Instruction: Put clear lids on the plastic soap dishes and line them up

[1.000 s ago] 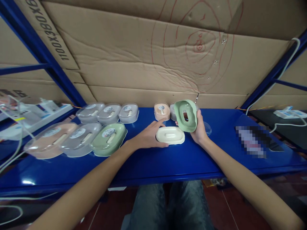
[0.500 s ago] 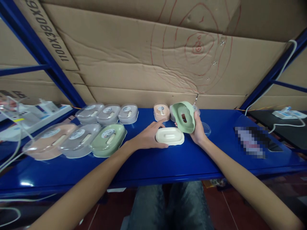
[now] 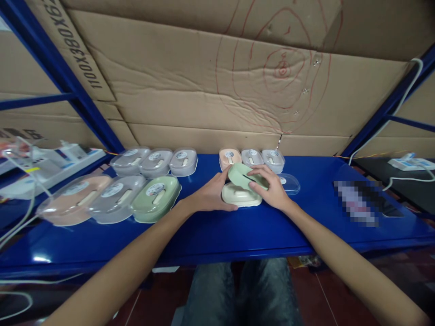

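On the blue tabletop, the cream soap dish base [image 3: 238, 197] rests with its rounded, raised side up. My left hand [image 3: 215, 192] is closed around its left end, thumb near the front edge. Just above the base, my right hand [image 3: 270, 186] grips a green slotted soap dish tray [image 3: 239, 175]. The tray is tilted and overlaps the back of the base; whether the two touch, I cannot tell. To the right of my right hand lies a clear lid [image 3: 291, 184] with a round label.
Several lidded soap dishes, including a green one [image 3: 156, 198], stand in two rows at left. Three smaller-looking ones, one peach [image 3: 230, 157], line the back. A power strip [image 3: 74, 165] sits far left; a pixelated item [image 3: 356, 203] lies right. Cardboard [image 3: 190, 81] walls the back.
My right hand has turned the green tray over, from its hollow side showing to its outer side showing, and brought it left and down over the cream base. My left hand stays put.
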`<state>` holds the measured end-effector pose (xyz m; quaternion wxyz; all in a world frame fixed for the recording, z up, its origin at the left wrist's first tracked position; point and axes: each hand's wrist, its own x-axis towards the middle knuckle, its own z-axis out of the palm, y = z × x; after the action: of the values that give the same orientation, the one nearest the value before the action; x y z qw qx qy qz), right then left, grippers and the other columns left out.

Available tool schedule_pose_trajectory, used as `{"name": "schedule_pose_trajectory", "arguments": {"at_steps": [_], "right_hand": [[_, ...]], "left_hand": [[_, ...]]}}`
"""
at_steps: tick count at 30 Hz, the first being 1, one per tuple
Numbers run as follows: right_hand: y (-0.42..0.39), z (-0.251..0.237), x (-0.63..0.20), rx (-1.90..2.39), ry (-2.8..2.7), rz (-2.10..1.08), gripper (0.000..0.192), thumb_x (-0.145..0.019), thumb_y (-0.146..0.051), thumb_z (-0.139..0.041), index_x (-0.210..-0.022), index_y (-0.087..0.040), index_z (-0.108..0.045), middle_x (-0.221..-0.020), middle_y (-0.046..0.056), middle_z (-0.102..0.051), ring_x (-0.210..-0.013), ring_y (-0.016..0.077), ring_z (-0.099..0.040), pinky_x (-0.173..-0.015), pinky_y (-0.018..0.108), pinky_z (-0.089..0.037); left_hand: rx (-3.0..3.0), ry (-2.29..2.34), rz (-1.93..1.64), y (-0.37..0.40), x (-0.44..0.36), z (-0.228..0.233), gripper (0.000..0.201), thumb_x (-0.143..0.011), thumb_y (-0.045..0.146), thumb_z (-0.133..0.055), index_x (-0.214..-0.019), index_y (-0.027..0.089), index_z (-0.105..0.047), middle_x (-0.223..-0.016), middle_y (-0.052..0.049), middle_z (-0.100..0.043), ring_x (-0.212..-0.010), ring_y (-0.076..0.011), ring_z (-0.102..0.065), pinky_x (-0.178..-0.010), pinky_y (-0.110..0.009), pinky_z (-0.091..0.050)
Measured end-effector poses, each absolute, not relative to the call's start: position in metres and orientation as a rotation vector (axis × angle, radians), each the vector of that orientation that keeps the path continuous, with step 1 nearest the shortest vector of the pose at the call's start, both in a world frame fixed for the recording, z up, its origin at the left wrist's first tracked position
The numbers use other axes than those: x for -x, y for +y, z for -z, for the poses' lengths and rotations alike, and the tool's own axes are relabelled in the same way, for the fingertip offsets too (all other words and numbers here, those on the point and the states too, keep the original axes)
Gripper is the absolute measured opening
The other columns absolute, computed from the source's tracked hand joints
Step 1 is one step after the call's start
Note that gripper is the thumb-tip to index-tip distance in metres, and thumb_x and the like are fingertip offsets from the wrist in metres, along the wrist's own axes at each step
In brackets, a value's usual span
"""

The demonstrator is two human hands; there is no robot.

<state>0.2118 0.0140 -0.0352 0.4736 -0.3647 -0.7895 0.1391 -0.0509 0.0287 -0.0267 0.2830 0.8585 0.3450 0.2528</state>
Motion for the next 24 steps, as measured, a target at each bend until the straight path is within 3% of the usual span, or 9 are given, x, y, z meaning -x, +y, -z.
{"name": "schedule_pose_trajectory", "arguments": {"at_steps": [5,10,16,24], "right_hand": [[0.0127,0.0381,-0.2128,0.889,-1.996,-0.304,0.036,-0.09,-0.052,-0.08,-0.117,-0.029,-0.073,-0.136,0.012,-0.064,-0.128,0.0332,-0.065,-0.111,0.057,-0.051],[0.0107,0.0377,-0.2111,0.885,-2.048,-0.304,0.042,-0.084,-0.053,-0.086,-0.116,-0.03,-0.074,-0.136,0.011,-0.064,-0.129,0.0337,-0.065,-0.11,0.056,-0.053],[0.0092,0.0395,-0.2067,0.827,-2.101,-0.311,0.043,-0.08,-0.051,-0.089,-0.114,-0.029,-0.075,-0.131,0.011,-0.066,-0.123,0.0325,-0.068,-0.105,0.054,-0.057],[0.0085,0.0417,-0.2056,0.827,-2.125,-0.331,0.045,-0.079,-0.051,-0.09,-0.116,-0.03,-0.075,-0.133,0.01,-0.065,-0.122,0.0325,-0.069,-0.106,0.054,-0.057]], "left_hand": [[-2.256,0.947,-0.662,0.028,0.0509,0.0264,0.14,-0.066,0.05,-0.094,-0.173,0.024,-0.008,-0.174,-0.02,-0.028,-0.159,-0.046,-0.03,-0.128,-0.063,-0.028],[-2.237,0.887,-0.691,0.0285,0.0512,0.0249,0.137,-0.066,0.046,-0.093,-0.173,0.027,-0.009,-0.171,-0.018,-0.036,-0.155,-0.0455,-0.038,-0.125,-0.063,-0.033],[-2.261,1.019,-0.613,0.0312,0.0519,0.0302,0.144,-0.064,0.056,-0.095,-0.173,0.024,-0.007,-0.17,-0.022,-0.036,-0.157,-0.0483,-0.032,-0.124,-0.065,-0.032],[-2.286,1.055,-0.593,0.0308,0.0522,0.0311,0.141,-0.065,0.059,-0.092,-0.173,0.027,-0.008,-0.165,-0.021,-0.043,-0.155,-0.0491,-0.037,-0.123,-0.066,-0.033]]}}
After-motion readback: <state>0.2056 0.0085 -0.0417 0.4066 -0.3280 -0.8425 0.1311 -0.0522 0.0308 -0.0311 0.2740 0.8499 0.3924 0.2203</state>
